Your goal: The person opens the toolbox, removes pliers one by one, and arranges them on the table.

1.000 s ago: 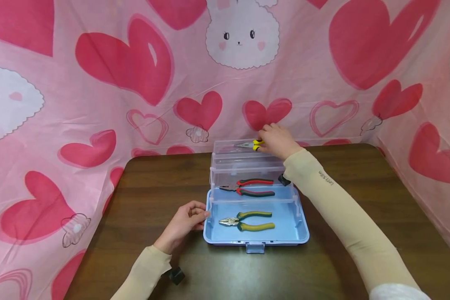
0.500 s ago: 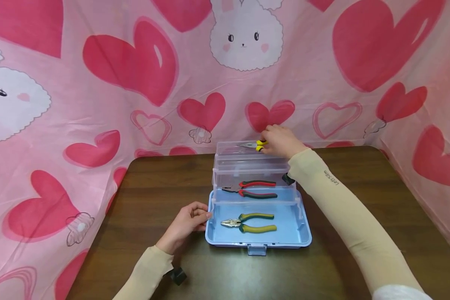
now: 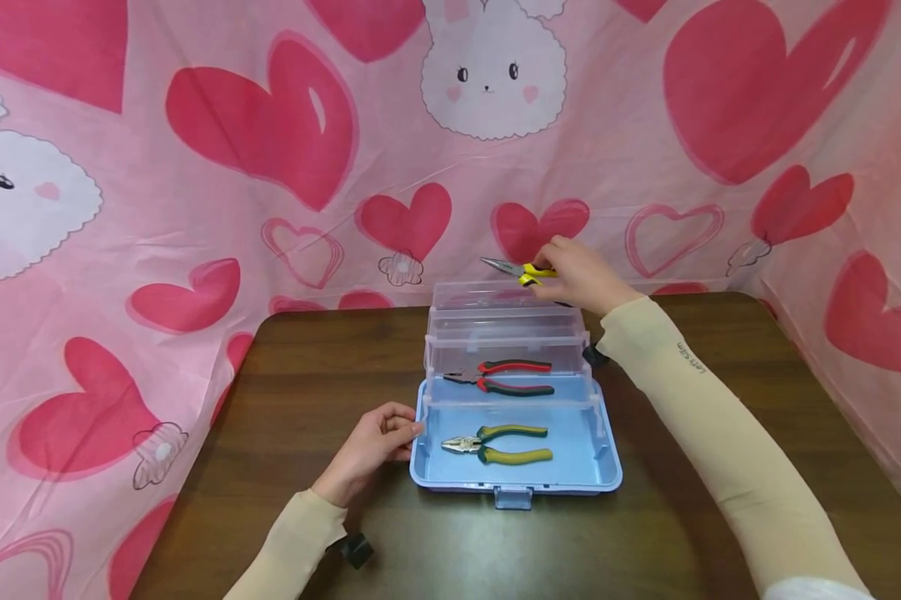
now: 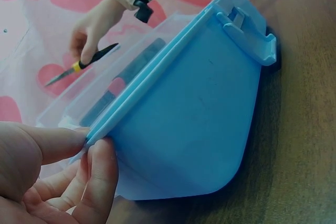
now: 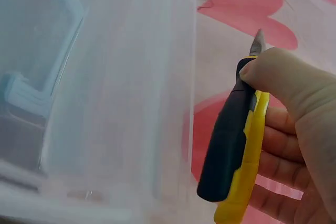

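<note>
Above the rearmost clear tray, my right hand (image 3: 581, 275) holds long-nose pliers (image 3: 504, 267) with yellow and black handles, their jaws pointing left. In the right wrist view the thumb presses the pliers' handles (image 5: 231, 140) near the pivot, with the fingers behind. My left hand (image 3: 371, 450) pinches the left rim of the blue toolbox (image 3: 418, 471) between thumb and fingers, plain in the left wrist view (image 4: 100, 166). Red-and-black pliers (image 3: 513, 378) lie in the middle of the box. Green-and-yellow combination pliers (image 3: 513, 445) lie on the blue bottom in front.
Clear tiered trays (image 3: 495, 325) stand opened out toward the back of the box. A latch (image 3: 513, 498) hangs at its front. The brown table (image 3: 330, 358) ends at a pink heart-patterned cloth (image 3: 390, 158) behind.
My right hand has lifted the long-nose pliers up out of the rear tray and slightly to the right. The left hand keeps its pinch on the toolbox rim.
</note>
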`<state>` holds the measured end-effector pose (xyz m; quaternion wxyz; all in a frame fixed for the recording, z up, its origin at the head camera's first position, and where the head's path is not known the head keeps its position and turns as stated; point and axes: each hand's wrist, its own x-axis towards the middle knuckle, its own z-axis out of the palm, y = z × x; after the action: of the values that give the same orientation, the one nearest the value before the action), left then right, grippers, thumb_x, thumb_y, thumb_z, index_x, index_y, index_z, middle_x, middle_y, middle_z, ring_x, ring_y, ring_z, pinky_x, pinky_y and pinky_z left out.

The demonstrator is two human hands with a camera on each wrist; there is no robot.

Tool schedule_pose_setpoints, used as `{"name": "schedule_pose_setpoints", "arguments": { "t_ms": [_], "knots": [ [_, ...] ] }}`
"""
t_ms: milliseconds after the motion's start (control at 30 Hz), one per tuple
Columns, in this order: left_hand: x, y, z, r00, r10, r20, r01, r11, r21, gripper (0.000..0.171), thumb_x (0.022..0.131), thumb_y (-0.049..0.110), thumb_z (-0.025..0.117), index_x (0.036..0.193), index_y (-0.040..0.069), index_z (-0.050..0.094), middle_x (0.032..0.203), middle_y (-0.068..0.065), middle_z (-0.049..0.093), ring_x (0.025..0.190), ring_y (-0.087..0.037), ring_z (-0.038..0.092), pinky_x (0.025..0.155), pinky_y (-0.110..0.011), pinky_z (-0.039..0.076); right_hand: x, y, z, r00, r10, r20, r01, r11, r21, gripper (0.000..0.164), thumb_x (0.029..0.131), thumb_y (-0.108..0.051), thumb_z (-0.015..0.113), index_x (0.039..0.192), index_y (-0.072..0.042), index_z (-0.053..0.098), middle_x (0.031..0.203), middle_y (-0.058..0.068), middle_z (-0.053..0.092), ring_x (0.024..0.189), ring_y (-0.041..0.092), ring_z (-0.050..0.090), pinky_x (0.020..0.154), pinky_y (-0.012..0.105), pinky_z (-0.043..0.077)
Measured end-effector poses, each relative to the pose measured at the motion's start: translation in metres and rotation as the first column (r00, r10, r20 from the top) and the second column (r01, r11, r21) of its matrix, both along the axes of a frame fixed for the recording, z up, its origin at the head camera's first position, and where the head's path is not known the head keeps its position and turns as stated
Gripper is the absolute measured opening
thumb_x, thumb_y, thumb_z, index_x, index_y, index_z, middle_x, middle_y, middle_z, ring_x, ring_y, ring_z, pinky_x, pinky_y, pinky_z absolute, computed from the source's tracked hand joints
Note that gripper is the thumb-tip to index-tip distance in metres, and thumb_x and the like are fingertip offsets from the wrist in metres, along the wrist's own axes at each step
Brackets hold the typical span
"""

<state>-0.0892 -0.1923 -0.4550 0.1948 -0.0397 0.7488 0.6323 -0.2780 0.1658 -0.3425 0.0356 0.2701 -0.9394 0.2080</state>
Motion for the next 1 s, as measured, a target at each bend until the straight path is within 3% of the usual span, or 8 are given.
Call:
{"name": "schedule_pose_setpoints", "arguments": {
  "t_ms": [200, 367, 733, 1000],
  "knots": [
    [-0.002, 0.000, -0.003, 1.000, 0.023, 0.014, -0.023, 1.000, 0.000, 0.034, 0.099, 0.016, 0.073, 0.123, -0.004, 0.059, 0.101, -0.011, 0.075, 0.079, -0.019, 0.069, 0.076, -0.032, 0.063, 0.008, 0.016, 0.000, 1.000, 0.021, 0.009, -0.020, 0.992, -0.124, 0.038, 0.088, -0.017, 0.082, 0.117, -0.002, 0.064, 0.113, 0.012, 0.060, 0.102, 0.028, 0.058, 0.091, 0.048, 0.057],
    [-0.003, -0.001, -0.004, 1.000, 0.030, 0.009, -0.030, 1.000, 0.004, 0.034, 0.099, 0.017, 0.073, 0.122, -0.004, 0.059, 0.100, -0.011, 0.075, 0.080, -0.019, 0.070, 0.076, -0.033, 0.063, 0.018, 0.030, 0.001, 1.000, 0.027, -0.003, -0.028, 0.988, -0.154, 0.037, 0.088, -0.014, 0.083, 0.118, -0.006, 0.062, 0.114, 0.009, 0.061, 0.101, 0.025, 0.058, 0.090, 0.048, 0.058],
    [-0.001, -0.003, -0.002, 1.000, 0.018, 0.005, -0.018, 1.000, 0.015, 0.034, 0.100, 0.019, 0.072, 0.124, -0.002, 0.059, 0.101, -0.011, 0.075, 0.081, -0.020, 0.070, 0.077, -0.032, 0.062, 0.051, 0.070, -0.013, 0.996, -0.090, 0.009, 0.090, 0.984, -0.155, 0.035, 0.088, -0.017, 0.083, 0.113, -0.007, 0.061, 0.110, 0.008, 0.057, 0.100, 0.025, 0.053, 0.090, 0.050, 0.056],
    [0.000, -0.002, -0.002, 1.000, 0.014, 0.016, -0.014, 0.999, 0.028, 0.036, 0.100, 0.021, 0.072, 0.126, -0.001, 0.058, 0.104, -0.013, 0.075, 0.082, -0.021, 0.070, 0.077, -0.032, 0.062, 0.078, 0.106, -0.027, 0.984, -0.177, 0.003, 0.176, 0.972, -0.153, 0.039, 0.088, -0.018, 0.083, 0.119, -0.002, 0.063, 0.112, 0.013, 0.057, 0.105, 0.033, 0.056, 0.097, 0.060, 0.052]
  ]
}}
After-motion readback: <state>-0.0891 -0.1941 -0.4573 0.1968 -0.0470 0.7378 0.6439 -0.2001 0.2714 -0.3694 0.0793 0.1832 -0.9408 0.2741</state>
